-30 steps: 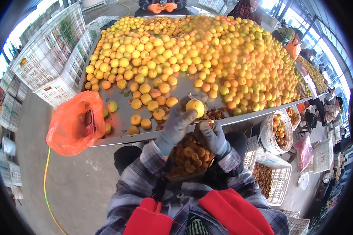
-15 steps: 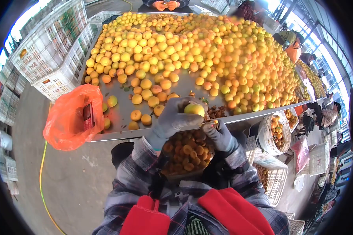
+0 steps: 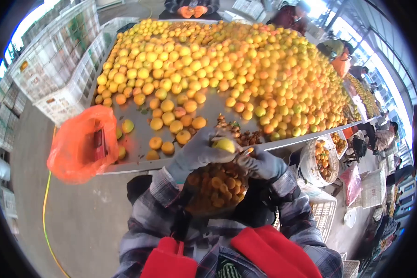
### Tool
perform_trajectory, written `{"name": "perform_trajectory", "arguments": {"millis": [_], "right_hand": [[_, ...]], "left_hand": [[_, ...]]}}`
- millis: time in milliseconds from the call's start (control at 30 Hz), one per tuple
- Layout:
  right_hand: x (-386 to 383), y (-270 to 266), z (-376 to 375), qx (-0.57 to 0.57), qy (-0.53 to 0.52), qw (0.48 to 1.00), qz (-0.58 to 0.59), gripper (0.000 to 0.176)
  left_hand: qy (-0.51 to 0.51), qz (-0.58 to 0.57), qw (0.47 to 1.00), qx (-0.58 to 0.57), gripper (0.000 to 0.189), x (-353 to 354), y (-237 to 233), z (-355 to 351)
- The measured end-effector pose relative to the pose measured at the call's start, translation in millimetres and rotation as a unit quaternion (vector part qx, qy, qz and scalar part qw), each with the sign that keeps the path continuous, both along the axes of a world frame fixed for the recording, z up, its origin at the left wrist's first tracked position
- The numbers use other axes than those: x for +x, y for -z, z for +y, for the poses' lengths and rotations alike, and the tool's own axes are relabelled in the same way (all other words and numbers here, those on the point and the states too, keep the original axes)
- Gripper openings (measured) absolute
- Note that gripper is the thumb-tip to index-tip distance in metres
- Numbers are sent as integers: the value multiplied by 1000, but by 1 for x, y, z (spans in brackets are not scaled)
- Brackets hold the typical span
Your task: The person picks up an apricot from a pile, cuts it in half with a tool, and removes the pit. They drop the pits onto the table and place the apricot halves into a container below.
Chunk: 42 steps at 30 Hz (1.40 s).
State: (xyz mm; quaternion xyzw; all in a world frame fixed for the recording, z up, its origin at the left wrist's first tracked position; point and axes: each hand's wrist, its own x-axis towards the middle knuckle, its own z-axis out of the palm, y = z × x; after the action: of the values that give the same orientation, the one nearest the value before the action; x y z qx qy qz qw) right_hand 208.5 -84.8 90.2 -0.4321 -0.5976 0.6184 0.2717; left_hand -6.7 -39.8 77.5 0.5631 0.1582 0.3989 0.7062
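My gloved left hand [image 3: 197, 150] is closed around a yellow-green apricot [image 3: 224, 145], just over the table's front edge. Close beside it, my gloved right hand [image 3: 263, 163] has its fingers curled round a small thing with an orange tip [image 3: 249, 151]; its kind is too small to tell. Below both hands sits a container of apricot halves [image 3: 220, 185], partly hidden by my hands and sleeves. Brown pits and scraps [image 3: 249, 138] lie on the metal table [image 3: 136, 139] behind my hands. A large heap of whole apricots [image 3: 190, 60] spreads over the table.
An orange plastic bag [image 3: 74, 143] hangs over the table's front left corner, with a dark red object [image 3: 99, 144] at it. White crates [image 3: 55, 51] are stacked at left. A white bucket of fruit [image 3: 322, 162] stands at right. Other people work around the table, one with orange gloves [image 3: 192, 11].
Both hands have come lower and nearer my body, with the apricot still in the left one. The view has shifted slightly, and more of the pits shows.
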Motion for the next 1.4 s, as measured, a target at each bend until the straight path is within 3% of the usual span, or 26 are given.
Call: {"name": "perform_trajectory", "arguments": {"millis": [100,133,200,267,300,333,367,400,533,600,667,733,833,933,1033,1133,1167,1200,1333,1400], "right_hand": [[6,14,7,-19,-15,996,-82,41],[1,33,8,93,28,995,-27,41],[-15,25,2,52,179,979,85,36],[-20,34,11,69,248,956,140,33],[-22,36,17,83,311,927,193,30],[-28,34,20,83,312,926,194,30],[-34,30,23,98,335,924,153,27],[-38,27,26,114,358,920,112,25],[-46,44,41,135,407,892,146,25],[-50,43,42,136,400,896,137,25],[-61,33,39,133,390,894,173,24],[-72,33,38,147,408,893,121,24],[-85,36,45,271,439,855,47,25],[-90,30,46,355,393,847,-40,16],[-90,29,49,407,371,829,-100,16],[-87,28,51,448,333,815,-158,15],[-86,29,51,468,312,808,-176,15],[-85,29,51,467,312,809,-176,15],[-84,24,45,466,282,818,-188,15],[-82,23,43,462,272,819,-202,14]], "left_hand": [[35,50,998,-17,20,-1,11,10],[2,20,999,-28,19,0,14,9],[-26,-11,999,-36,18,7,13,6],[-79,-77,981,-158,16,14,12,2],[-121,16,986,-111,21,16,14,5],[-120,17,986,-112,21,22,22,6],[-208,118,971,23,25,30,29,5],[-289,214,919,159,28,37,33,4],[-292,146,924,199,27,51,34,-13],[-292,175,921,189,26,49,32,-15],[-366,233,866,250,26,49,31,-16],[-366,256,867,223,27,46,32,-18],[-381,227,878,179,25,43,40,-14],[-402,136,895,138,28,42,50,-10],[-468,118,847,225,31,44,67,-5],[-461,68,871,157,33,45,74,-5],[-394,12,919,-8,33,44,73,-5],[-312,-44,933,-173,33,43,73,-5],[-272,-54,939,-201,30,40,64,-7],[-181,-131,914,-340,27,42,74,-2]]}}
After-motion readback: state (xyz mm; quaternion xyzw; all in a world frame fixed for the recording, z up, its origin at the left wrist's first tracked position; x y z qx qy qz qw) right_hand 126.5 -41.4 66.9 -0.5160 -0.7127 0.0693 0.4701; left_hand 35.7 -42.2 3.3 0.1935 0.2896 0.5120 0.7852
